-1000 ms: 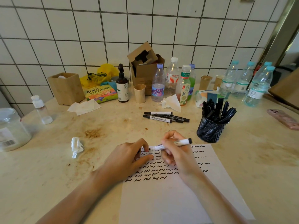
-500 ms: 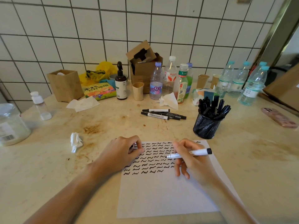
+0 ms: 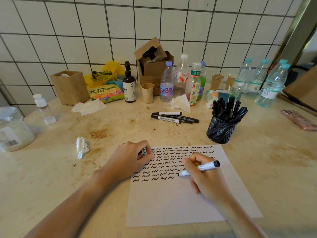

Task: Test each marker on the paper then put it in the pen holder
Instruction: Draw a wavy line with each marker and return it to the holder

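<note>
A white sheet of paper (image 3: 180,203) lies on the counter, its upper half filled with rows of black squiggles. My right hand (image 3: 204,176) grips a white marker (image 3: 205,166) with its tip down on the paper at the end of the lowest row. My left hand (image 3: 130,160) rests on the sheet's top left corner, fingers curled round a small dark thing that looks like the marker's cap. Three markers (image 3: 173,117) lie side by side beyond the paper. A black mesh pen holder (image 3: 221,129) full of black markers stands to the right of them.
A crumpled tissue (image 3: 82,146) lies left of the paper. Bottles (image 3: 166,86), paper cups, a cardboard box (image 3: 152,66) and a wooden box (image 3: 70,88) line the tiled wall. A glass jar (image 3: 12,129) stands far left, a pink phone (image 3: 300,120) far right.
My right hand pulled the marker away from my left hand, which kept the cap, then lowered the tip onto the paper at the lowest row of squiggles.
</note>
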